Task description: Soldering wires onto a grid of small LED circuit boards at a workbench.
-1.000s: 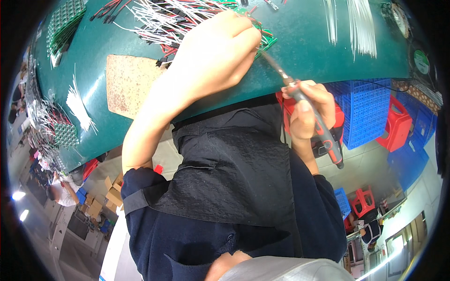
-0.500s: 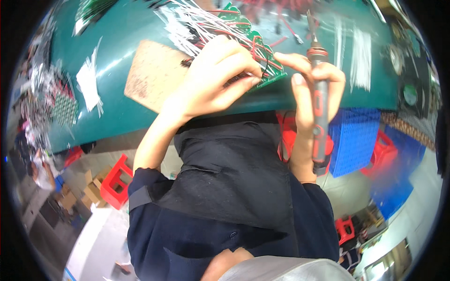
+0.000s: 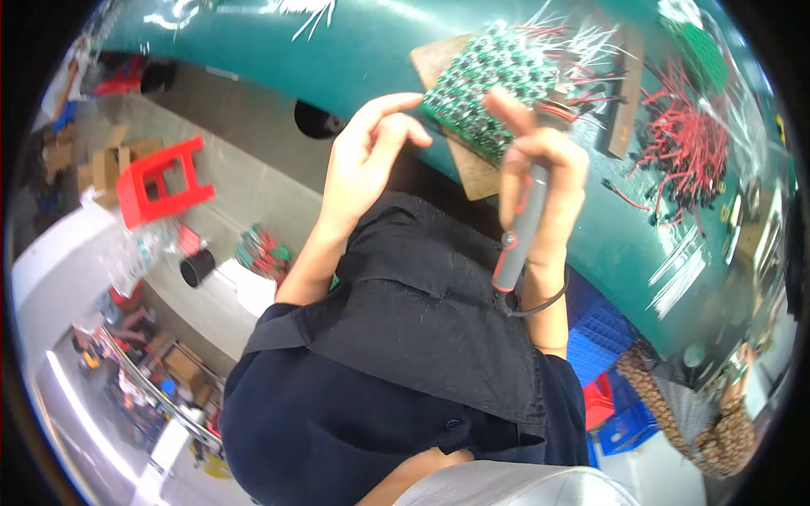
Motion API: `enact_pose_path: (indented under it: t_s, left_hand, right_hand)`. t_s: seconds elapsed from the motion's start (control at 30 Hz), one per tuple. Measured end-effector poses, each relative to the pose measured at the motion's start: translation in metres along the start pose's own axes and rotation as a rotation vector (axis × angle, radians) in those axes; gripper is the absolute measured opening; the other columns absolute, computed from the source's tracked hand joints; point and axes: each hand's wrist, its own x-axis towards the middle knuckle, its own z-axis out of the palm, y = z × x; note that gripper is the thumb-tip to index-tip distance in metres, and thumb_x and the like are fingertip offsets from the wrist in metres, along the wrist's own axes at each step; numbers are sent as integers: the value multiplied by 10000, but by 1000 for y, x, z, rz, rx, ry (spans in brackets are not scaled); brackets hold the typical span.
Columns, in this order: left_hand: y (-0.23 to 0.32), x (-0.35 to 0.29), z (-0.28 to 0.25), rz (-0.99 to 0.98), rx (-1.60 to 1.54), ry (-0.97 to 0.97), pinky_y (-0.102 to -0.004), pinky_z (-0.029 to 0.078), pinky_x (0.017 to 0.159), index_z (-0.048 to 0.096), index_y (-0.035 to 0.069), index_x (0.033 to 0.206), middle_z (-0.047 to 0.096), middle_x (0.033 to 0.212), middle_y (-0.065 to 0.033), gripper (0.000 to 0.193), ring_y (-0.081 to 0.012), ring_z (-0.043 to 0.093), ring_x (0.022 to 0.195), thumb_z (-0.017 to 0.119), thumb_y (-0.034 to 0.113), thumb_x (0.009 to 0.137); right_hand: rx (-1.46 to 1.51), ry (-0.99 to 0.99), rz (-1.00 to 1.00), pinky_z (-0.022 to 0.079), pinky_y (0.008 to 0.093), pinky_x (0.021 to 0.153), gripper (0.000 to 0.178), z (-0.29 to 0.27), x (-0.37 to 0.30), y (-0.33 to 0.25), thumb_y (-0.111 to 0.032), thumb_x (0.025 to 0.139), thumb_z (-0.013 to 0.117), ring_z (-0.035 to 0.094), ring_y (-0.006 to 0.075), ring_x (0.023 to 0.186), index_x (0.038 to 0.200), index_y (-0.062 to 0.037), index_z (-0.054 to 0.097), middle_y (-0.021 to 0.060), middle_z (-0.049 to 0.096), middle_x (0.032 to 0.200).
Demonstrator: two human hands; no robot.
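Observation:
My left hand (image 3: 364,164) hovers at the left edge of a panel of green circuit boards (image 3: 477,76). Its thumb and forefinger are apart, with nothing between them. In my right hand (image 3: 553,181) is a grey and red soldering iron (image 3: 516,240), its cord trailing from the handle's lower end. The iron's front end lies over the right side of the panel, and its tip is hard to make out there. Beneath the panel is a brown board (image 3: 475,173). White and red wires (image 3: 582,51) spread from the panel's far right side.
A brown bar (image 3: 625,93) lies right of the panel. Beyond it are a heap of red wires (image 3: 688,148) and white strips (image 3: 677,270) on the green table (image 3: 371,51). A red stool (image 3: 160,181) stands on the floor at left. Another person's patterned sleeve (image 3: 730,434) shows at lower right.
The whole view has swung round. My left hand, earlier closed at the wired boards, is now apart from them with fingers spread. The soldering iron stays in my right hand, now over the panel.

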Motion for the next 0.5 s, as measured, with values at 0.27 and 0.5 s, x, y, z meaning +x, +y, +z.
enact_pose_path:
  t_s: [0.27, 0.5]
  left_hand:
    - [-10, 3, 5, 47, 143, 133, -184, 485, 684, 653, 16, 1086, 640, 807, -14, 194, -53, 595, 742, 647, 106, 914]
    - [-11, 6, 0, 352, 542, 275, -234, 444, 608, 713, 85, 977, 551, 829, -27, 116, -108, 548, 708, 675, 78, 867]
  right_hand:
    - [-362, 16, -110, 435, 439, 982, 227, -17, -29, 32, -33, 936, 557, 602, 342, 1119, 1045, -77, 362, 289, 597, 1194]
    - [-479, 131, -79, 483, 351, 824, 266, -23, -41, 26, -17, 931, 553, 621, 245, 909, 1046, -97, 326, 282, 622, 1136]
